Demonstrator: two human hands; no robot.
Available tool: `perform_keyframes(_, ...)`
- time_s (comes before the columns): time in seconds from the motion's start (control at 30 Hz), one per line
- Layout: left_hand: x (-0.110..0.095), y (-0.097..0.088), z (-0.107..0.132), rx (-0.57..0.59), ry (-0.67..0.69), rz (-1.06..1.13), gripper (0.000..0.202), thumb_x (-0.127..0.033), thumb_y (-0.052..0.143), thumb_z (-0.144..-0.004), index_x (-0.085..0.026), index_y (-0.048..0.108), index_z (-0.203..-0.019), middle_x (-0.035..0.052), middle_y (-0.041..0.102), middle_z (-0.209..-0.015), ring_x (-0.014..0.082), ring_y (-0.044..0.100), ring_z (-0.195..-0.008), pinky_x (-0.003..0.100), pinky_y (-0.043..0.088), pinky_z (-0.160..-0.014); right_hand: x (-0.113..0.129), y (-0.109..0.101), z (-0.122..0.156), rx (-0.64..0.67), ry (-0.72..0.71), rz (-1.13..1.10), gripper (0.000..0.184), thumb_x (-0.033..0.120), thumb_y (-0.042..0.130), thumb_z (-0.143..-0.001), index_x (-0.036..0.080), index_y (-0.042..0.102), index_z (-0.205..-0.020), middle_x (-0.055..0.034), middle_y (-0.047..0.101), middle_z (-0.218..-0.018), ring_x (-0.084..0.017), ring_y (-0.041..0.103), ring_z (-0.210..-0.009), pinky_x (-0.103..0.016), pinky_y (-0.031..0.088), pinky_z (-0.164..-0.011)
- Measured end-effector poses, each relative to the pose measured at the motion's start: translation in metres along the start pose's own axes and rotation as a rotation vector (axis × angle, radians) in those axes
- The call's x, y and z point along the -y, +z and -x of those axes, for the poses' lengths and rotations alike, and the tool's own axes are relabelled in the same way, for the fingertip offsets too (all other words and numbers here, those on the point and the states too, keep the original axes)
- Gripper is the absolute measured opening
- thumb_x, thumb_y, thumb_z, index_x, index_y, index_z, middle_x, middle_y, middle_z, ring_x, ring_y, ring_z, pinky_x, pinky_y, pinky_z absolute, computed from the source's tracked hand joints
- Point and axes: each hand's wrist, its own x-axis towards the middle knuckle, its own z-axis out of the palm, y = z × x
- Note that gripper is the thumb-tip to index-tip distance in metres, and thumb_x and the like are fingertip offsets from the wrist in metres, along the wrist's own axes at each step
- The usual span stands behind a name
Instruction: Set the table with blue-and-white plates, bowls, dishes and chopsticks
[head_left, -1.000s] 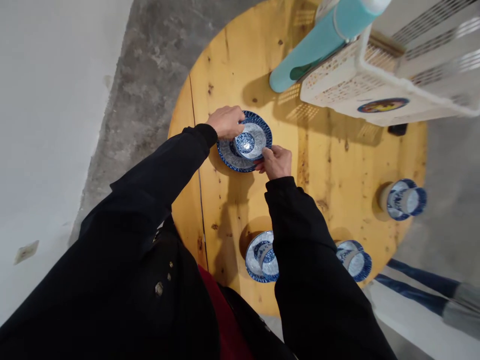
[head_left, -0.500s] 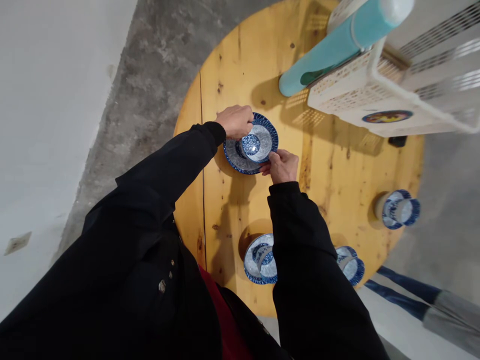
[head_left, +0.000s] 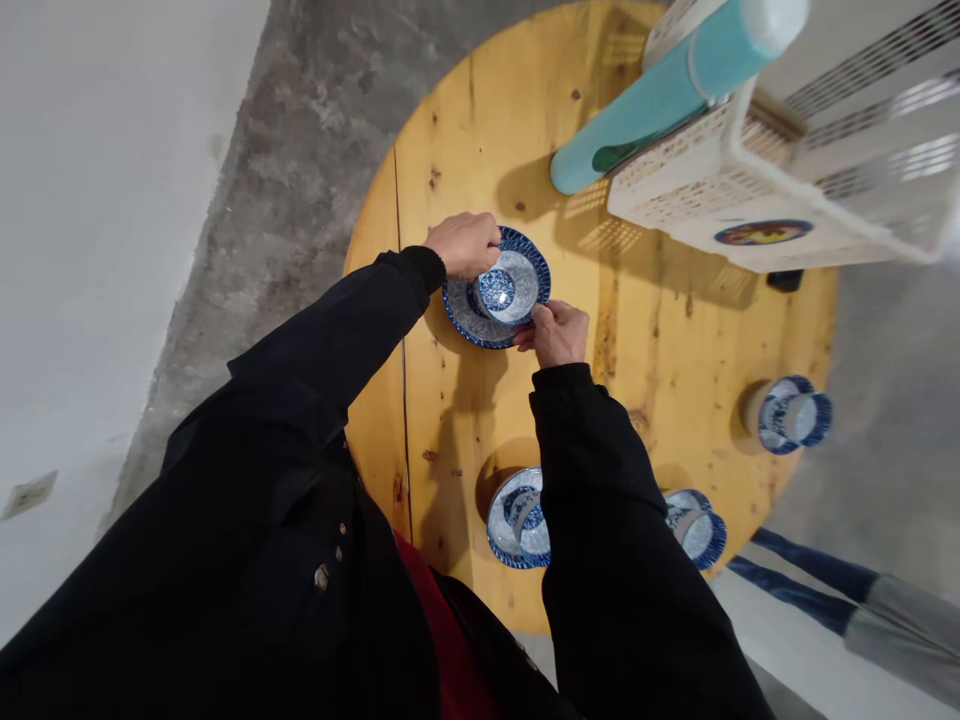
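Observation:
A blue-and-white patterned bowl (head_left: 519, 285) stands on a matching plate (head_left: 466, 317) near the left part of the round wooden table. At the bowl's upper left side, my left hand (head_left: 466, 245) is closed with its fingers around the rim; the fingertips are partly hidden. My right hand (head_left: 559, 333) pinches the bowl's rim at the lower right, its other fingers curled below by the plate's edge. The bowl sits toward the plate's right side.
On the wooden table (head_left: 525, 400), more bowls on plates stand: one set (head_left: 517, 520) beside my right sleeve, another (head_left: 694, 525) beyond it, a third (head_left: 791, 415) at the far right. A white basket (head_left: 675, 215) and a turquoise cylinder (head_left: 637, 115) stand at the upper right. A person's legs (head_left: 817, 580) show lower right.
The whole view has shifted slightly, moving things a little left. Both hands keep their hold on the bowl, which has barely moved relative to the plate.

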Motion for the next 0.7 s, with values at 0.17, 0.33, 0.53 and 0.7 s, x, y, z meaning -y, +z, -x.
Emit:
perform_keyframes(0.17, -0.004, -0.007, 0.007, 0.002, 0.018, -0.073, 0.025, -0.027, 0.051, -0.086, -0.016, 0.073, -0.086, 0.008, 0.07, -0.075, 0.0233, 0.064, -0.091, 0.032, 0.045, -0.083, 0.004, 0.008, 0.001, -0.002, 0.044, -0.017, 0.02, 0.019, 0.047, -0.084, 0.022, 0.048, -0.065, 0.0008, 0.057, -0.047, -0.014, 0.056, -0.039, -0.022, 0.044, -0.036)
perform_keyframes(0.33, -0.006, -0.022, 0.022, -0.096, 0.025, -0.117, 0.033, -0.039, 0.049, -0.091, -0.018, 0.074, -0.093, 0.0071, 0.072, -0.08, 0.0218, 0.063, -0.086, 0.032, 0.045, -0.08, 0.013, -0.003, 0.013, -0.013, 0.037, -0.124, 0.024, 0.039, 0.056, -0.089, 0.017, 0.058, -0.08, 0.0004, 0.061, -0.054, -0.013, 0.057, -0.041, -0.021, 0.046, -0.038)
perform_keyframes(0.53, 0.027, -0.054, 0.096, -0.44, -0.069, 0.096, 0.034, -0.035, 0.046, -0.094, -0.017, 0.071, -0.108, -0.0002, 0.066, -0.07, 0.0133, 0.06, -0.066, 0.028, 0.047, -0.073, 0.005, -0.073, 0.119, -0.249, -0.105, -0.111, 0.047, 0.054, 0.059, -0.09, 0.014, 0.067, -0.114, -0.0014, 0.068, -0.068, -0.012, 0.06, -0.048, -0.025, 0.051, -0.049)
perform_keyframes(0.7, 0.088, -0.048, 0.205, -0.757, -0.495, 0.233, 0.029, -0.026, 0.049, -0.086, -0.018, 0.072, -0.103, -0.0042, 0.062, -0.063, 0.0099, 0.051, -0.052, 0.023, 0.044, -0.056, -0.046, -0.08, 0.242, -0.443, 0.089, -0.159, 0.042, 0.052, 0.062, -0.091, 0.014, 0.071, -0.107, -0.0021, 0.068, -0.068, -0.012, 0.058, -0.05, -0.026, 0.05, -0.05)
